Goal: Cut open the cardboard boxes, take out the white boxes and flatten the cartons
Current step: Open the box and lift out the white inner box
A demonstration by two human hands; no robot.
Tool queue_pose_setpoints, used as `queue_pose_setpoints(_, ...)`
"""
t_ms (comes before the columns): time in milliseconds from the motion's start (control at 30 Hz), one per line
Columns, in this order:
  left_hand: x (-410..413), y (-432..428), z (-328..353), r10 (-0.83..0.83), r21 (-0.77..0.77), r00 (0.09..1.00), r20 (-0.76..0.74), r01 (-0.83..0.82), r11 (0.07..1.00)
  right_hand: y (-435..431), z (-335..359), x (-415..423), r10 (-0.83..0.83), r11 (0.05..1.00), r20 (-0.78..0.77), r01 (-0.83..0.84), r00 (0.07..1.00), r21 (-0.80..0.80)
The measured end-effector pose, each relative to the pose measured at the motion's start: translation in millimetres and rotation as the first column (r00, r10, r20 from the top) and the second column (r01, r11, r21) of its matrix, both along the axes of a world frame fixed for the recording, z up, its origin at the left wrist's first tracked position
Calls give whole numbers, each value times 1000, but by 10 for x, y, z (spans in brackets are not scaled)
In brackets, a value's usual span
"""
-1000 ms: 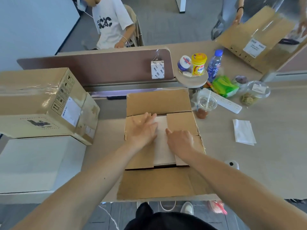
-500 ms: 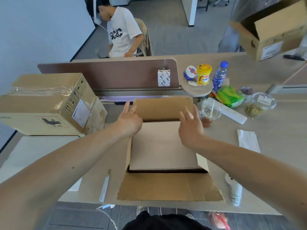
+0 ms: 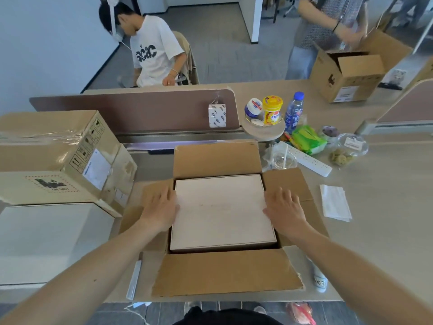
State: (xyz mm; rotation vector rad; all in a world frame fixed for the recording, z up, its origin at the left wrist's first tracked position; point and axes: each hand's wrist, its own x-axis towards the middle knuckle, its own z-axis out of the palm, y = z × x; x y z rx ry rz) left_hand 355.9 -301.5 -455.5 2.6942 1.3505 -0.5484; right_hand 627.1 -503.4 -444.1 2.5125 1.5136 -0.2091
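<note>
An opened cardboard carton sits in front of me with all its flaps folded outward. Inside it lies a white box, its flat top fully exposed. My left hand rests flat on the left flap at the white box's left edge, fingers straight. My right hand lies flat on the right flap at the box's right edge. A box cutter lies on the table left of the near flap.
A taped, unopened carton stands at the left on top of a white box. Bottles, jars, a cup, a power strip and snacks crowd the back right. A folded tissue lies right. Two people are beyond the desk divider.
The inner flaps were spread apart and pushed outward, uncovering the white box. Both hands moved from the middle to the box's left and right sides.
</note>
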Motion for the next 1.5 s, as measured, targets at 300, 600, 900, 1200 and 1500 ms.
queue_pose_setpoints(300,194,-164,-2,167,-61,941,295,-156,986,193,29,-175,-182,976,-268,208,946,72)
queue_pose_setpoints(600,324,-236,105,236,-183,961,147,-208,961,237,73,-264,-235,967,-319,253,918,16)
queue_pose_setpoints(900,434,-247,145,252,-250,963,93,-223,942,343,108,-268,-223,975,-364,205,904,-87)
queue_pose_setpoints(1200,513,-224,79,363,-417,923,130,-281,864,303,28,-200,-243,970,-496,223,833,-100)
queue_pose_setpoints(1500,431,-196,80,389,-444,894,221,-263,856,246,19,-142,-270,946,-603,323,750,-22)
